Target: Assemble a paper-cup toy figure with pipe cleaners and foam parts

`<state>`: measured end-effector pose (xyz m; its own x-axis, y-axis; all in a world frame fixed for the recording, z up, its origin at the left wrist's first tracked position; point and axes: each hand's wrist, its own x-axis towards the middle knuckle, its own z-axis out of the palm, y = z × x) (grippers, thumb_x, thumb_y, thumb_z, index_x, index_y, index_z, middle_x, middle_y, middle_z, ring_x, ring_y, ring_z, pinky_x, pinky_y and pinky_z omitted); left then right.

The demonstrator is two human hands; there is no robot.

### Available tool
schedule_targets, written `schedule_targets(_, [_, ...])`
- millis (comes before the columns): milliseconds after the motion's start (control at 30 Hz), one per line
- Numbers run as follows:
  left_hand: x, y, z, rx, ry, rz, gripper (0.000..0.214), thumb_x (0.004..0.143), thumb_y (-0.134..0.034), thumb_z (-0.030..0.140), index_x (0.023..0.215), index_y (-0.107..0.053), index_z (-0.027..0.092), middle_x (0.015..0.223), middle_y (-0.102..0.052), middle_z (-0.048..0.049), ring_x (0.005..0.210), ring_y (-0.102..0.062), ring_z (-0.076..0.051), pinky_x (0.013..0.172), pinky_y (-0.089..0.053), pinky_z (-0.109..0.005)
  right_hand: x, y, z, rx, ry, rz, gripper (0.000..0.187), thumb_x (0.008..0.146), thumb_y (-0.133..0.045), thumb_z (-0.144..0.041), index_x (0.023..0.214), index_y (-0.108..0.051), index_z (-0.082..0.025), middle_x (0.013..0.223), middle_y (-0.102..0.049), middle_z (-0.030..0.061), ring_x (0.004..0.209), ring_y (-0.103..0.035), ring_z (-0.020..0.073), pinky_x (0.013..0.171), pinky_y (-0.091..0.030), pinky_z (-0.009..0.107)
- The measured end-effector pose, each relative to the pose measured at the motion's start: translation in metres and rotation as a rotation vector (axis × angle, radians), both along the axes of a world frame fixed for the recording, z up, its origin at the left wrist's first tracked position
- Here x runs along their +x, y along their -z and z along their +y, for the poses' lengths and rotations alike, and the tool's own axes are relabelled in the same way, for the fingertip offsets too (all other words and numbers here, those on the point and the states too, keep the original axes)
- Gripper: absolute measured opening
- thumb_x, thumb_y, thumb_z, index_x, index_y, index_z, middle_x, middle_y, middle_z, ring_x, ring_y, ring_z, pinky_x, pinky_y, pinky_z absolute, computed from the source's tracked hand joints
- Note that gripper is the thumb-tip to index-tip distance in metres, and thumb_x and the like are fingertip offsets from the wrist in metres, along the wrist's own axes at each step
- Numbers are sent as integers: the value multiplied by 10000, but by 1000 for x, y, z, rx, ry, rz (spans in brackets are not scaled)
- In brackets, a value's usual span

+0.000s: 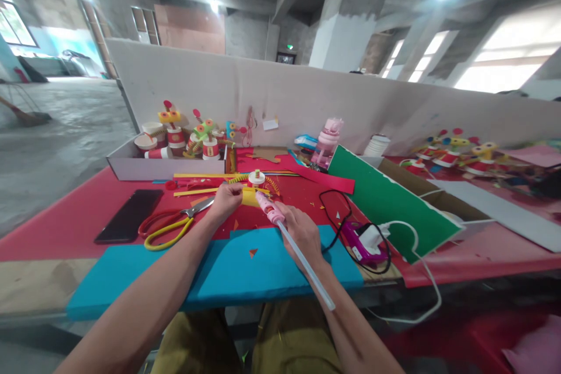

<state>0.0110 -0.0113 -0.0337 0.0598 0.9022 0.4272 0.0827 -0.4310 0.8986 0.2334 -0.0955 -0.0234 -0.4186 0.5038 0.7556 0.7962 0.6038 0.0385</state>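
My right hand (302, 232) is wrapped round a pink glue gun (269, 208), and a long clear glue stick (307, 269) sticks out of its back toward me. The gun's nozzle points away from me, close to a piece of yellow paper (250, 197). To the left of the nozzle, my left hand (228, 200) is closed in a pinch at the paper's edge; what sits between its fingertips is too small to tell. Just beyond both hands stands a paper cup (256, 178) with folded paper arms. Scissors (169, 228) with red and yellow handles lie left of my left hand.
A black phone (129, 216) lies at the left. A blue pad (245, 272) covers the front edge. Behind, a white box (169, 168) holds cup figures. At right are a purple power strip (362, 242) with cables and a green panel (385, 204) of a box.
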Motion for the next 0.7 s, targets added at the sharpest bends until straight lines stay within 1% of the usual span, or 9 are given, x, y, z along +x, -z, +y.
schedule_targets(300, [1, 0, 0, -10, 17, -31, 93, 612, -680, 181, 678, -727, 135, 614, -674, 3, 621, -603, -143, 601, -467, -226, 3, 1, -1, -11, 12, 1, 333, 987, -379, -245, 1293, -485, -164, 1033, -668, 94, 825, -593, 192, 716, -420, 290])
schedule_targets(400, [1, -1, -1, -19, 10, -37, 98, 599, -691, 168, 682, -731, 136, 618, -682, 1, 617, -609, -145, 608, -475, -231, 4, 1, -1, -14, 13, 8, 331, 988, -388, -255, 1290, -486, -159, 1027, -671, 94, 831, -596, 193, 723, -422, 290])
schedule_targets(700, [-1, 3, 3, -22, -5, -17, 146, 591, -625, 136, 687, -734, 141, 617, -678, 3, 636, -629, -161, 628, -491, -245, 5, 2, 0, -28, 17, 26, 331, 990, -386, -258, 1285, -497, -155, 1017, -673, 97, 854, -606, 196, 749, -441, 292])
